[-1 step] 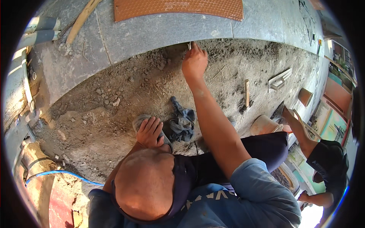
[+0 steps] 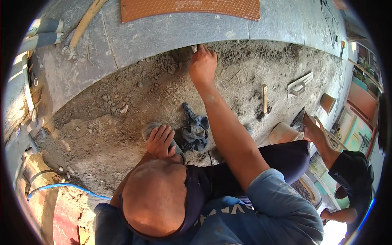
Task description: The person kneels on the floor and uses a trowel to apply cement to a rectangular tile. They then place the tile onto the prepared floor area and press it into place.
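Observation:
My right hand (image 2: 203,65) reaches forward to the edge of the grey floor tiles (image 2: 171,30). Its fingers are closed round a small pale thing (image 2: 194,48), mostly hidden and too small to name, at the line where tile meets loose grey-brown sand and mortar (image 2: 159,81). Low in the view, my left hand (image 2: 160,142) lies flat over my grey shoe (image 2: 150,130), fingers stretched out and holding nothing. Between my two arms a crumpled dark cloth (image 2: 194,134) rests on the sand.
A flat float trowel (image 2: 300,85) and a wooden-handled tool (image 2: 265,100) lie on the sand to the right, near two buckets (image 2: 286,134) (image 2: 327,103). A co-worker in black (image 2: 351,169) is at the far right. An orange-brown textured mat (image 2: 190,10) lies on the tiles; a blue hose (image 2: 67,185) runs at left.
My right hand has shifted slightly left along the tile edge with the small pale thing. My left hand stays on the shoe.

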`<action>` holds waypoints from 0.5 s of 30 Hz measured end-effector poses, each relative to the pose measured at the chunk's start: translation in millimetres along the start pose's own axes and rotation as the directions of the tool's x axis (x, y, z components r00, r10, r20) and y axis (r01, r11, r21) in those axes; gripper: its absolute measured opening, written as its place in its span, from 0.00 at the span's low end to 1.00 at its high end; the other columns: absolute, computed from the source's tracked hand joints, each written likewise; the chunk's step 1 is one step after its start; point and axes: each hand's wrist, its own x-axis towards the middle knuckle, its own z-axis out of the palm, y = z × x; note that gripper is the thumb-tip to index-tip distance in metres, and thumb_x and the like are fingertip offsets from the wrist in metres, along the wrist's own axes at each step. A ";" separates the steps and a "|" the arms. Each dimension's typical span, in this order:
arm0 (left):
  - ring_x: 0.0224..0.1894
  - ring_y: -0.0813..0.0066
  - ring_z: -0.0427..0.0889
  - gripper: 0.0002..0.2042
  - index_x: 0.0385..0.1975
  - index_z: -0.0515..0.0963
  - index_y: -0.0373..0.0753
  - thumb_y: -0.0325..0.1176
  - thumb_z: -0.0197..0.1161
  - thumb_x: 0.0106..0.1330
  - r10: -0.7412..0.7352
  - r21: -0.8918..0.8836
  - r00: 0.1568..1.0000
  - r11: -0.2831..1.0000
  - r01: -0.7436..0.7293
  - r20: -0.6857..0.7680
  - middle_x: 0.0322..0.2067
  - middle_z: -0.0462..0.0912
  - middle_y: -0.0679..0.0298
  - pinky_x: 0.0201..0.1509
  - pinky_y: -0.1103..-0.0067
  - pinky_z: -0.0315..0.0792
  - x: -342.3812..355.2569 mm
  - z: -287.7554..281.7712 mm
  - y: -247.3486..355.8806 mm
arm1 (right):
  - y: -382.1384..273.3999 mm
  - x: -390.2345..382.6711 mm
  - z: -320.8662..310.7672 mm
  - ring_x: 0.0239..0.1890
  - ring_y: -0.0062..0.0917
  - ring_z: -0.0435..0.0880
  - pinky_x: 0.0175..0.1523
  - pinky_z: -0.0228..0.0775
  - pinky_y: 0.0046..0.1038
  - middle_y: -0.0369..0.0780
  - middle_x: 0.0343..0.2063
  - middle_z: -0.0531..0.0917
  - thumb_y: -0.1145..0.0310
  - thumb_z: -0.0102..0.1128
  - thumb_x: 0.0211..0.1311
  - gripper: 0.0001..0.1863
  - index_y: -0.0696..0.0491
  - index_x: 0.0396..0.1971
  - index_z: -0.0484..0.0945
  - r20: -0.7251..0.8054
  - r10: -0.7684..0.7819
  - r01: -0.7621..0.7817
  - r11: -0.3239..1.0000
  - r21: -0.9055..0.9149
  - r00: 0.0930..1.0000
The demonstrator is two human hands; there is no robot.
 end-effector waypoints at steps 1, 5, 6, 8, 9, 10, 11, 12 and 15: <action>0.62 0.55 0.69 0.24 0.50 0.76 0.36 0.44 0.53 0.57 0.012 0.008 1.000 1.000 -0.012 -0.018 0.56 0.75 0.54 0.68 0.58 0.53 -0.3 3.2 -0.9 | -12.9 -6.1 6.5 0.39 0.42 0.78 0.46 0.67 0.40 0.47 0.38 0.83 0.75 0.52 0.58 0.08 0.59 0.36 0.78 -0.051 -0.084 0.087 0.994 0.067 0.995; 0.61 0.55 0.69 0.24 0.50 0.76 0.36 0.44 0.52 0.58 0.024 0.025 0.999 0.999 -0.023 -0.034 0.55 0.75 0.54 0.69 0.58 0.52 -4.4 4.9 -2.6 | -41.9 -32.1 7.6 0.43 0.42 0.80 0.51 0.71 0.36 0.47 0.42 0.84 0.75 0.55 0.57 0.17 0.59 0.48 0.78 0.119 -0.208 0.180 0.961 0.208 0.971; 0.61 0.55 0.69 0.24 0.50 0.76 0.36 0.44 0.52 0.58 0.027 0.037 0.999 0.999 -0.026 -0.037 0.55 0.75 0.54 0.69 0.58 0.52 -4.7 4.3 -4.0 | -31.8 -28.2 -0.9 0.44 0.42 0.80 0.52 0.70 0.36 0.46 0.44 0.83 0.75 0.55 0.57 0.18 0.59 0.49 0.78 0.047 -0.169 0.160 0.976 0.150 0.985; 0.61 0.55 0.70 0.23 0.49 0.77 0.35 0.44 0.51 0.59 0.030 0.041 0.999 0.999 -0.028 -0.036 0.54 0.76 0.54 0.69 0.58 0.52 -5.0 -0.9 -2.8 | -0.9 -20.2 -20.3 0.46 0.40 0.80 0.55 0.69 0.36 0.45 0.46 0.83 0.75 0.56 0.57 0.19 0.58 0.51 0.78 -0.026 -0.105 0.106 0.994 0.042 0.994; 0.61 0.55 0.70 0.23 0.49 0.77 0.35 0.45 0.50 0.60 0.026 0.040 0.999 0.999 -0.024 -0.032 0.54 0.76 0.54 0.68 0.58 0.52 -2.8 -2.1 -2.2 | 23.6 -12.1 -28.2 0.47 0.40 0.80 0.56 0.69 0.36 0.45 0.46 0.83 0.75 0.56 0.57 0.20 0.58 0.51 0.78 -0.030 -0.076 0.076 0.997 -0.012 0.997; 0.60 0.55 0.71 0.23 0.49 0.77 0.35 0.45 0.49 0.61 0.024 0.037 0.999 0.999 -0.023 -0.028 0.53 0.77 0.54 0.68 0.59 0.52 -0.4 -2.0 -1.1 | 52.5 -4.9 -31.4 0.46 0.41 0.79 0.56 0.68 0.36 0.46 0.46 0.83 0.73 0.54 0.59 0.19 0.59 0.51 0.78 -0.076 -0.066 0.062 0.997 -0.048 0.995; 0.60 0.55 0.71 0.23 0.49 0.77 0.35 0.45 0.49 0.61 0.031 0.029 0.999 0.999 -0.030 -0.026 0.53 0.77 0.54 0.68 0.59 0.52 0.8 -1.6 -0.6 | 76.3 1.5 -30.5 0.46 0.42 0.79 0.56 0.67 0.37 0.47 0.45 0.83 0.72 0.52 0.61 0.18 0.60 0.51 0.77 -0.122 -0.057 0.047 0.996 -0.081 0.991; 0.60 0.55 0.71 0.23 0.49 0.77 0.35 0.45 0.49 0.61 0.028 0.028 0.999 0.999 -0.027 -0.023 0.53 0.77 0.54 0.68 0.59 0.53 0.9 -1.3 -0.2 | 89.5 6.8 -29.9 0.46 0.42 0.79 0.56 0.67 0.37 0.47 0.45 0.83 0.72 0.52 0.61 0.18 0.60 0.51 0.77 -0.121 -0.051 0.040 0.995 -0.089 0.991; 0.59 0.55 0.72 0.23 0.49 0.77 0.35 0.45 0.48 0.61 0.034 0.034 0.999 0.999 -0.033 -0.037 0.52 0.78 0.54 0.68 0.59 0.53 0.9 0.1 -1.0 | 105.3 21.6 -26.0 0.42 0.43 0.81 0.55 0.68 0.39 0.50 0.38 0.84 0.66 0.48 0.68 0.17 0.56 0.51 0.79 -0.194 0.087 -0.107 0.990 -0.095 0.977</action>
